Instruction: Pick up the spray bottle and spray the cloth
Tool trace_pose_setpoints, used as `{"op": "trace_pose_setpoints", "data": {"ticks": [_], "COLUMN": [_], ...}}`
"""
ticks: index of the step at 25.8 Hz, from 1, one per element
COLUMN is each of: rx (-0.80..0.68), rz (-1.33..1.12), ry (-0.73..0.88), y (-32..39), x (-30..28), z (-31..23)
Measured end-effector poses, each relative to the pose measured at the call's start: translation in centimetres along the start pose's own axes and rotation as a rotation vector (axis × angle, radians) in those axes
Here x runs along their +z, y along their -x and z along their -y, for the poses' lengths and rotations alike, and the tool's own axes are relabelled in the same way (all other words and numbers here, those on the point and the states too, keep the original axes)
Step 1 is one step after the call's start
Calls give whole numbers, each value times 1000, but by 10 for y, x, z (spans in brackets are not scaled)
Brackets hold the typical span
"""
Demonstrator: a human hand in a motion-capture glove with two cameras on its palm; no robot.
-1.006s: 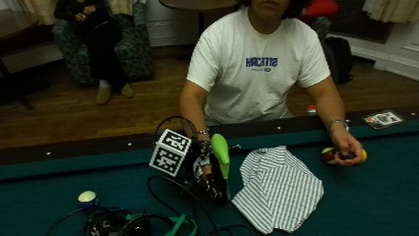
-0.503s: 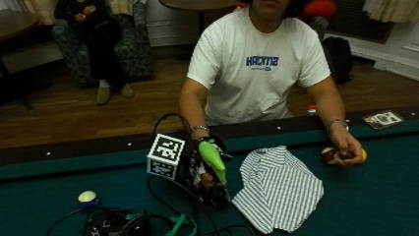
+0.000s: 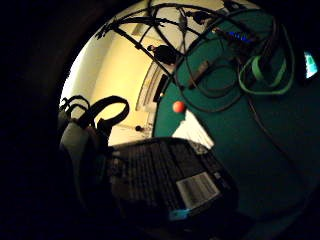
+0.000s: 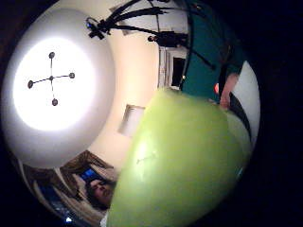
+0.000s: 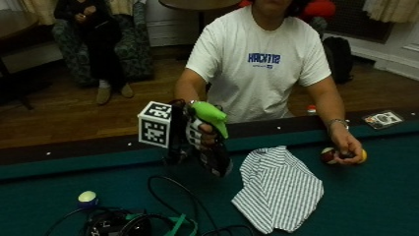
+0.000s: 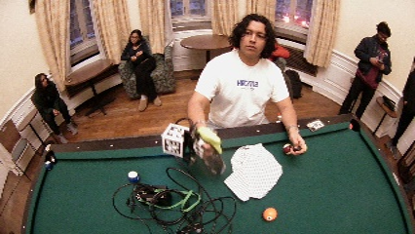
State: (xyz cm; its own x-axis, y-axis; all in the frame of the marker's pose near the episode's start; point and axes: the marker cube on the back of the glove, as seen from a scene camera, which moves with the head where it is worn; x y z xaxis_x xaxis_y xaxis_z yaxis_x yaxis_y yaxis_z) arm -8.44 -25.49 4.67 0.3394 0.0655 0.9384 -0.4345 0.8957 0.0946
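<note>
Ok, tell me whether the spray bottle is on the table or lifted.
Lifted: the gloved right hand grips the spray bottle above the felt, left of the striped cloth.

spray bottle: glossy green plastic head, dark body, paper label
cloth: striped woven fabric, matt
table: green felt, matt

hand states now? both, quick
Right hand: grips the spray bottle, lifted off the table beside the cloth.
Left hand: bare, resting on the table, fingers on pool balls.
</note>
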Motion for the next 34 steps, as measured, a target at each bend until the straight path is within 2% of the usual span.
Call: {"op": "trace_pose_setpoints", "data": {"ticks": [10, 17, 22, 34], "rx": [-112, -125, -12, 174], "rz": [-52, -242, -461, -867], "ry": [102, 192, 288, 538], "y": [125, 175, 180, 132], "x": [-41, -36, -3, 81], "z": [-20, -23, -23, -21]}}
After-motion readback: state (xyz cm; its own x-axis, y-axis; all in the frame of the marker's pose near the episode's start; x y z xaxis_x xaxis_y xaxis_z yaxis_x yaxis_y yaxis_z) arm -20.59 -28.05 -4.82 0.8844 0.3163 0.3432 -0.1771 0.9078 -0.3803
